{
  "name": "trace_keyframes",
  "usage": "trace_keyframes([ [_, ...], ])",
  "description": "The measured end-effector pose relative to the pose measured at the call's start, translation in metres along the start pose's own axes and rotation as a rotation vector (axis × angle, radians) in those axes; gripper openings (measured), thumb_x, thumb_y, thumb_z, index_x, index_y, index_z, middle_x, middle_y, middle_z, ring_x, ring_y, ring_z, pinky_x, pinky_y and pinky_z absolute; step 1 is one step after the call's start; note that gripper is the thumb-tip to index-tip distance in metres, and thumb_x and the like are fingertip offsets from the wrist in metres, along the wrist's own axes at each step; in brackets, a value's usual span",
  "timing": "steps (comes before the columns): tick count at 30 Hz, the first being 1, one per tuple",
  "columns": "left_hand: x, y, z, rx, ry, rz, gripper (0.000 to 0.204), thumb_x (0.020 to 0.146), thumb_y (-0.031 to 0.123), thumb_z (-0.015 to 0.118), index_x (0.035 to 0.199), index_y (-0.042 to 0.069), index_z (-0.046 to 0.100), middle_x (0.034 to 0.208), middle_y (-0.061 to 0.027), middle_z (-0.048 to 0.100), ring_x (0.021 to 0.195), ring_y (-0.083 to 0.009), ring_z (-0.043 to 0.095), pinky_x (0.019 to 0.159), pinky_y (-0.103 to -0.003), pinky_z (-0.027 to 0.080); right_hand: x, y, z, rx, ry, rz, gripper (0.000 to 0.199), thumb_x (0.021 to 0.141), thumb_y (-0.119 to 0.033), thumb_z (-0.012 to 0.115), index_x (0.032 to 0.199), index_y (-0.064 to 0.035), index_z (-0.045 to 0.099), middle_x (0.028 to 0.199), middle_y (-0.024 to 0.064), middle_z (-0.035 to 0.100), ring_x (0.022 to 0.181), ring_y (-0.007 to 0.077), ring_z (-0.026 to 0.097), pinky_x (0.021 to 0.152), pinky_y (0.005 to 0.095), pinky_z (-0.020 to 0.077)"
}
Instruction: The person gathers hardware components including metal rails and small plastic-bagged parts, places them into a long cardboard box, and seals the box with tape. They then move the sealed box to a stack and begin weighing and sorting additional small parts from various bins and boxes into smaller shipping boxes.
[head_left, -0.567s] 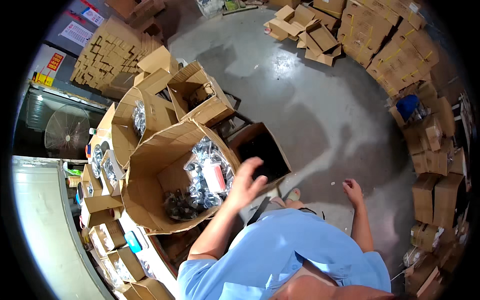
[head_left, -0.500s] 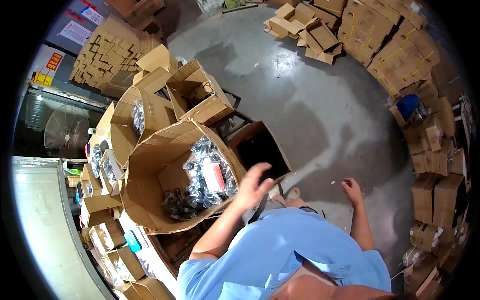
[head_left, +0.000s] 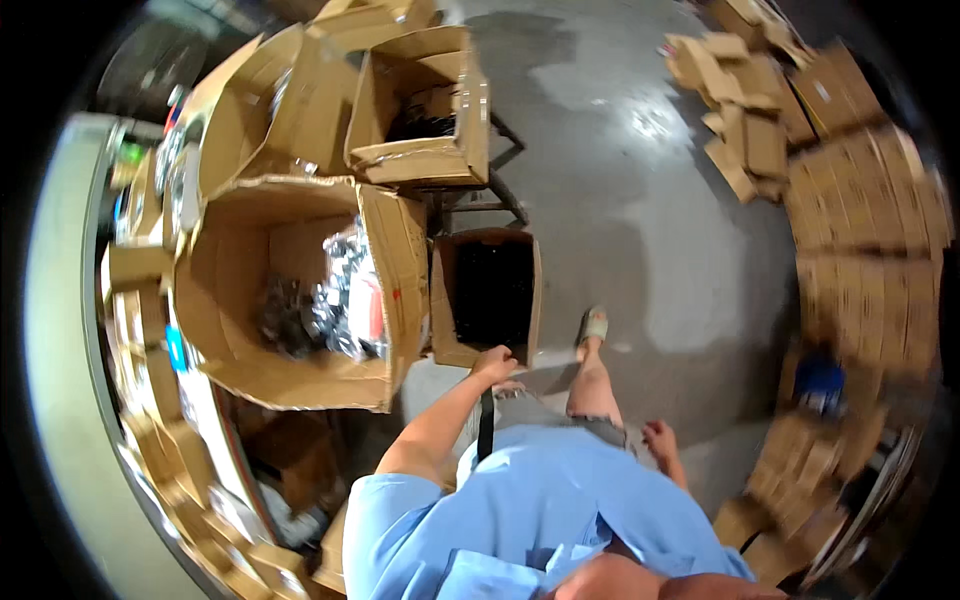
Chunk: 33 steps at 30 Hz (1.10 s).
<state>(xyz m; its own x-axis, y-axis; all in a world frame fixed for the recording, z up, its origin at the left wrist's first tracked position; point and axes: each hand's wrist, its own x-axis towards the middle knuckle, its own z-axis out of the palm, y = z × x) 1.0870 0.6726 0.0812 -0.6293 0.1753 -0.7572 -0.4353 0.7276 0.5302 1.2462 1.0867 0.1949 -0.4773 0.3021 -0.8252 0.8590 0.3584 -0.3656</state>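
Observation:
My left hand (head_left: 493, 366) is at the near rim of a cardboard box (head_left: 446, 355) on the floor, its fingers closed over the edge. Dark contents (head_left: 493, 290), too dark to make out singly, lie inside that box. My right hand (head_left: 660, 438) hangs low at my right side with loosely bent fingers and nothing visible in it. Left of the floor box stands a larger open carton (head_left: 405, 270). It holds several clear-bagged dark parts (head_left: 340, 290) and a red and white packet (head_left: 366, 305).
Another open carton (head_left: 420, 165) sits on a dark stand (head_left: 508, 205) farther off. Small boxes (head_left: 150, 330) line a bench at the left. Stacked cartons (head_left: 860, 200) and flattened cardboard (head_left: 745, 130) border the grey floor (head_left: 690, 280) on the right.
My left hand has come down from above the floor box to its near rim. The view has turned and moved closer to that box, and one leg has stepped forward.

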Motion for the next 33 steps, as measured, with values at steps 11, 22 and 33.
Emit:
trace_keyframes([
  [11,0.199,-0.002,0.084,-0.404,0.762,-0.496,0.031,0.08,0.028,0.05,0.096,0.007,0.065,0.1,-0.0187,0.064,0.097,-0.039,0.058,0.081,-0.042,0.047,0.205,-0.051,0.004,-0.642,-0.372,-0.419,0.049,0.081,-0.026,0.063,0.124,-0.0056,0.051,0.114,0.0176,0.059,0.098,0.0294,0.058,0.086,0.0416,0.0449],
  [22,0.465,-0.164,0.151,0.249,0.614,-0.142,0.048,0.079,0.027,0.055,0.118,0.0,0.047,0.117,-0.0261,0.051,0.115,-0.0414,0.045,0.094,-0.046,0.041,0.283,-0.092,0.087,-1.43,0.755,-1.317,0.016,0.09,-0.018,0.049,0.09,-0.0072,0.061,0.081,0.0078,0.06,0.07,0.0198,0.059,0.06,0.0349,0.0497],
  [33,0.492,-0.101,0.142,-0.025,0.724,-0.159,0.047,0.078,0.021,0.061,0.118,-0.001,0.049,0.116,-0.0196,0.054,0.114,-0.034,0.048,0.094,-0.043,0.042,0.332,-0.029,0.052,-1.444,0.396,-1.056,0.019,0.087,-0.024,0.053,0.089,-0.0069,0.062,0.081,0.0085,0.061,0.07,0.0219,0.06,0.058,0.0384,0.0495],
])
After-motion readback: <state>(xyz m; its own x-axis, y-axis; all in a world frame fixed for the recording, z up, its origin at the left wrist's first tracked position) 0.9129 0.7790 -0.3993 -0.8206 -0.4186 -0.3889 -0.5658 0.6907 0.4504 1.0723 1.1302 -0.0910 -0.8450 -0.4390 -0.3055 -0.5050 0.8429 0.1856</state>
